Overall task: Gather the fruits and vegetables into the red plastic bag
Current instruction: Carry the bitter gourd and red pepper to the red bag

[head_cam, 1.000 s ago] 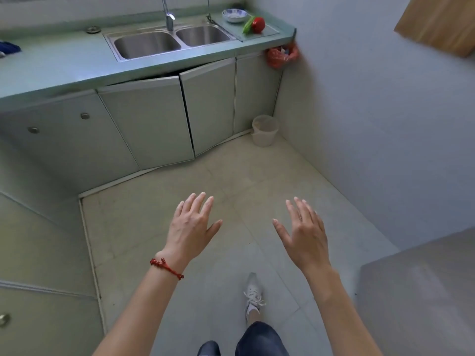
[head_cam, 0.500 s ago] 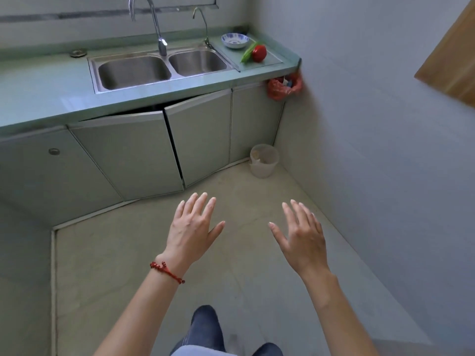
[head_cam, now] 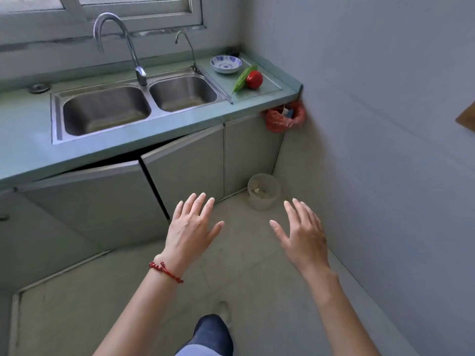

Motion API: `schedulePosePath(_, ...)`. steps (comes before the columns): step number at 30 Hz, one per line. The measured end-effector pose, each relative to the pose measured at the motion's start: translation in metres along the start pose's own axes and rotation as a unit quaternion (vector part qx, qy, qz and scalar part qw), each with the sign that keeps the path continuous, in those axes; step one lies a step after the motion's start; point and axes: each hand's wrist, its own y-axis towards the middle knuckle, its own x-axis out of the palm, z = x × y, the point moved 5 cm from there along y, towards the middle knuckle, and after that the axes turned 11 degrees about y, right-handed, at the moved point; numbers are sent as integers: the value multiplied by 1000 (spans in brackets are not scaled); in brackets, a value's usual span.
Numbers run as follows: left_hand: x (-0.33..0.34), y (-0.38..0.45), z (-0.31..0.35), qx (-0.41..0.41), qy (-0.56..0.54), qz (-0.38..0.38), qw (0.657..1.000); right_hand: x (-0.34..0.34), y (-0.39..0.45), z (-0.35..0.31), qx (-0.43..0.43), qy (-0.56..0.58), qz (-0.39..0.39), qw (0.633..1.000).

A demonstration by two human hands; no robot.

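Countertop carries double sink and glass board at right end. Left hand and right hand float over floor, fingers straight and spread, holding nothing, touching nothing. Red plastic bag hangs under counter corner by wall. Green vegetable touches red tomato on board, near bowl.

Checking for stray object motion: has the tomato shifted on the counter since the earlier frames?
No. The tomato lies against the green vegetable, just in front of the bowl, as before; only the camera approached.
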Motion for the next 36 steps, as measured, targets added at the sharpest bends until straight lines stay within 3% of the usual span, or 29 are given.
schedulePosePath(10,11,182,-23,20,-23,2,1000,31,162,20,26,-8,26,999)
schedulePosePath(28,50,464,-25,-26,-10,-28,999,103,457,89,-33,-1,-59,998)
schedulePosePath(36,65,569,-35,-28,-10,-52,998,138,560,107,-16,22,-70,997)
